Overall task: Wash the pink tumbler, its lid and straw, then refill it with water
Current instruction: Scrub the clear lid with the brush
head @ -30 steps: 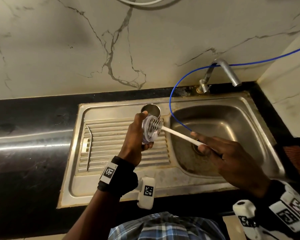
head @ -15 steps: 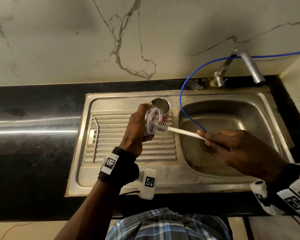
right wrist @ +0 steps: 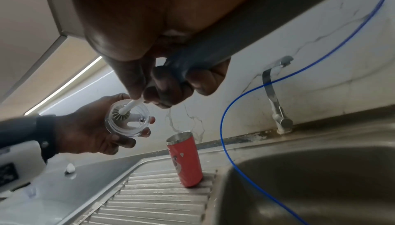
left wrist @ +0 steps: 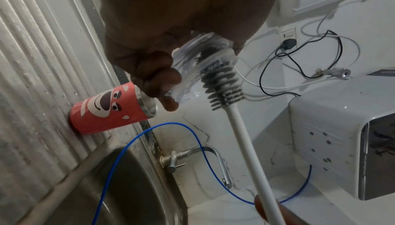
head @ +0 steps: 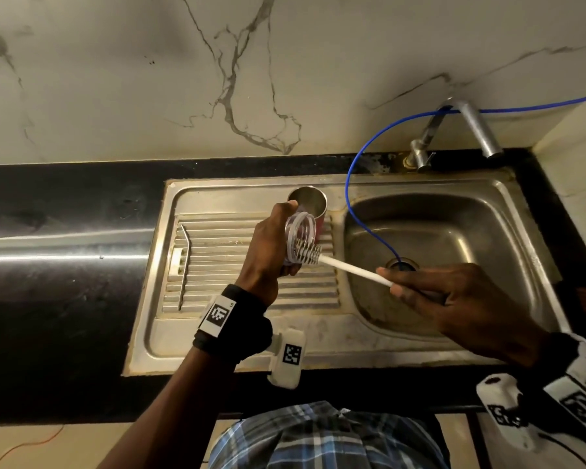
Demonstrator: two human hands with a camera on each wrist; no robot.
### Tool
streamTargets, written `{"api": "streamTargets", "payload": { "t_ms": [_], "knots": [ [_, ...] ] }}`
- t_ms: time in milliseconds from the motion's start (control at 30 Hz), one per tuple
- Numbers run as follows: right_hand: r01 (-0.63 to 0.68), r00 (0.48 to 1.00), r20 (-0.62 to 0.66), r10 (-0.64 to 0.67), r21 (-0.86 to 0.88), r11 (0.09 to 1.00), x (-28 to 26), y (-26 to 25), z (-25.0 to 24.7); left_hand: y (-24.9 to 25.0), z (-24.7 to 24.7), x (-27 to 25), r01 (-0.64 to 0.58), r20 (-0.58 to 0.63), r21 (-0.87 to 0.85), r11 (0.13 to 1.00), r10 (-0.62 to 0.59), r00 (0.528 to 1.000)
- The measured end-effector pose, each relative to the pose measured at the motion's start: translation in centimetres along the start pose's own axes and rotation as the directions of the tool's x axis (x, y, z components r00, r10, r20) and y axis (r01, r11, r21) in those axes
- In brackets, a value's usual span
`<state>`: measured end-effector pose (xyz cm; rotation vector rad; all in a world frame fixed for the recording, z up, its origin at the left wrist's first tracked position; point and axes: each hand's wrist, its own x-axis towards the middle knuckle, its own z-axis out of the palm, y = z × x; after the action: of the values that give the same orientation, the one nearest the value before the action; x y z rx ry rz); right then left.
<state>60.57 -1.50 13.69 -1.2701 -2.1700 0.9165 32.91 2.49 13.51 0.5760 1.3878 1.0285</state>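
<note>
Both hands are clamped on their work: the right hand [head: 467, 299] grips the bottle brush [head: 335, 262] by its handle, the left hand [head: 268, 252] cups the clear lid [head: 300, 238] open-side toward it so the bristles reach inside. Beyond them the pink tumbler [head: 313, 206] stands upright and open on the drainboard [head: 217, 265] beside the basin, likely parked to drain, with the metal straw [head: 184, 265] lying farther left

Counts — 1 pink tumbler [head: 313, 206], 1 clear lid [head: 300, 236], 1 bottle brush [head: 322, 258], 1 metal straw [head: 184, 262], 2 hands [head: 268, 252] [head: 454, 299], 1 tap [head: 467, 130], 1 blue hose [head: 351, 184] — 1 sink [head: 454, 252].
</note>
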Motion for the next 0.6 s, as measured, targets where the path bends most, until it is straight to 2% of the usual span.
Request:
{"api": "streamTargets", "payload": {
  "t_ms": [133,300,500,600],
  "knots": [
    [-0.115,0.992,-0.051,0.112,-0.071,0.991,-0.1,0.3,-0.9,0.0,0.2,-0.9,-0.009,0.032,-0.055,0.998,0.01,0.999],
    [-0.136,0.982,-0.16,0.096,-0.263,0.955,0.0,-0.5,-1.1,0.1,0.5,-1.3,-0.022,0.035,-0.071,0.997,0.025,0.999],
    [-0.252,0.967,-0.121,0.223,-0.36,0.898,0.0,-1.2,-1.1,0.4,0.8,-1.5,-0.065,0.05,-0.038,0.997,0.067,0.997],
    [-0.264,0.964,-0.156,0.217,-0.424,0.866,0.4,-0.8,-1.1,0.8,1.1,-1.6,-0.1,0.071,-0.006,0.995,0.1,0.992]
  ]
}}
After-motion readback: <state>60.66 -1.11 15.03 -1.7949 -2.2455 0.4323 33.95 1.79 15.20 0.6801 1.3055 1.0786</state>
